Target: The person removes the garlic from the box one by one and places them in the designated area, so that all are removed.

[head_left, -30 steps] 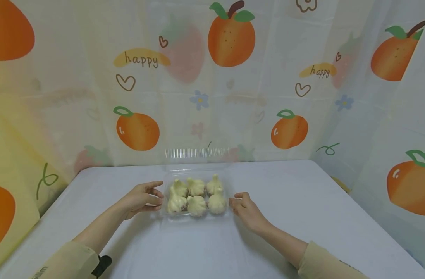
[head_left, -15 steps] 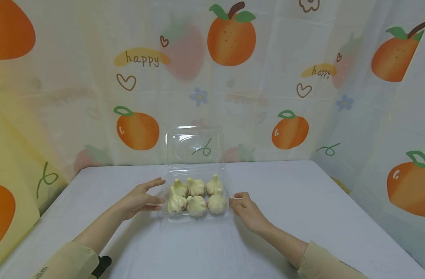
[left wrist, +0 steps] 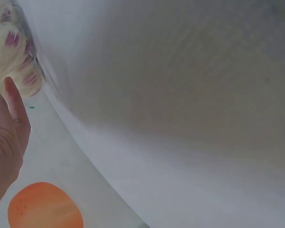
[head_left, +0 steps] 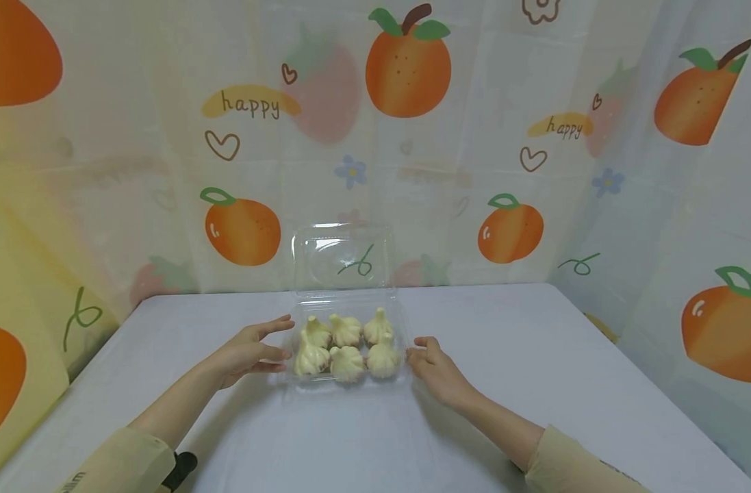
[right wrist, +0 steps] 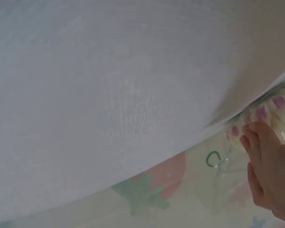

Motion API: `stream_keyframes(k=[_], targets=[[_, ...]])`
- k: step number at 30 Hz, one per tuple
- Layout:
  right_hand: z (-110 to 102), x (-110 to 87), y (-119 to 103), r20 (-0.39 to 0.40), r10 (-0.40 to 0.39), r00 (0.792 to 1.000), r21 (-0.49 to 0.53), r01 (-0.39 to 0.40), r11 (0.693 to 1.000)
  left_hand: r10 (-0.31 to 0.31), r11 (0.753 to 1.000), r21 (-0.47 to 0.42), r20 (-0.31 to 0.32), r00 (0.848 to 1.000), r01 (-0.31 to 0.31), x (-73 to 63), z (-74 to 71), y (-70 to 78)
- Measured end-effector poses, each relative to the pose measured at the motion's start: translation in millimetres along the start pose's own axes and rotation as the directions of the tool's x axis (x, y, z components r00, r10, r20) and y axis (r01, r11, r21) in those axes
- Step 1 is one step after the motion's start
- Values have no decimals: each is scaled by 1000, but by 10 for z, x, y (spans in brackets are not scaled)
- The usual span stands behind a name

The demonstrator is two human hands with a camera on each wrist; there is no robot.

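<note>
A clear plastic clamshell box [head_left: 346, 378] sits on the white table with its lid [head_left: 343, 257] raised at the back. Several pale garlic bulbs [head_left: 348, 363] lie inside in two rows; purple streaks show on them in both wrist views. My left hand [head_left: 250, 353] is at the box's left side, fingers extended and spread, the fingertips at the plastic wall. On the opposite side, my right hand [head_left: 439, 373] has its relaxed fingers against or very close to the right wall; whether they touch is hard to tell. Neither hand is curled around anything.
The white table [head_left: 504, 329] ends at a back edge just behind the box. A curtain [head_left: 449, 157] printed with oranges hangs behind and around the sides. A black strap end [head_left: 181, 469] shows beneath the left sleeve [head_left: 129, 459].
The box lid, low and almost edge-on a second ago, swung back and now stands upright. My left index finger has extended slightly over the box's side. The right hand has barely moved.
</note>
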State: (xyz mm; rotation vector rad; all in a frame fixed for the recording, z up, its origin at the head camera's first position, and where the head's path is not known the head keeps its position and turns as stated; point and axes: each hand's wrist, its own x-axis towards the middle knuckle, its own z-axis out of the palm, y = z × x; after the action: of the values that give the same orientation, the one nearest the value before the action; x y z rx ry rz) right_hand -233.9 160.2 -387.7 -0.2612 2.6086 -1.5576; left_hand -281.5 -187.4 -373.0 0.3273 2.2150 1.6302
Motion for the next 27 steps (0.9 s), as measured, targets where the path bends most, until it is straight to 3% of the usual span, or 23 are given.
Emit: stream_keyframes(k=[4,8,14,18,27], targets=[[-70,62,-38,-4,8,1000,-39,-8,999,-2,1000,-1,-12,1000,2,2,17,17],[-147,175,-98,-57,-3,998,-75,-2,997,-8,1000,-11,-20,1000,7,-1,32,24],[-195,374,-215,-140,-91,986,-115,75,991,1,1000,-28,-15,1000,-1,-1,44,10],[-198,486,-300,-144,-114,983,-104,99,990,8,999,-49,-10,1000,-8,-2,49,5],[-156,703,-354,-141,-76,987,-89,64,994,22,998,-64,-5,1000,-22,1,52,-6]])
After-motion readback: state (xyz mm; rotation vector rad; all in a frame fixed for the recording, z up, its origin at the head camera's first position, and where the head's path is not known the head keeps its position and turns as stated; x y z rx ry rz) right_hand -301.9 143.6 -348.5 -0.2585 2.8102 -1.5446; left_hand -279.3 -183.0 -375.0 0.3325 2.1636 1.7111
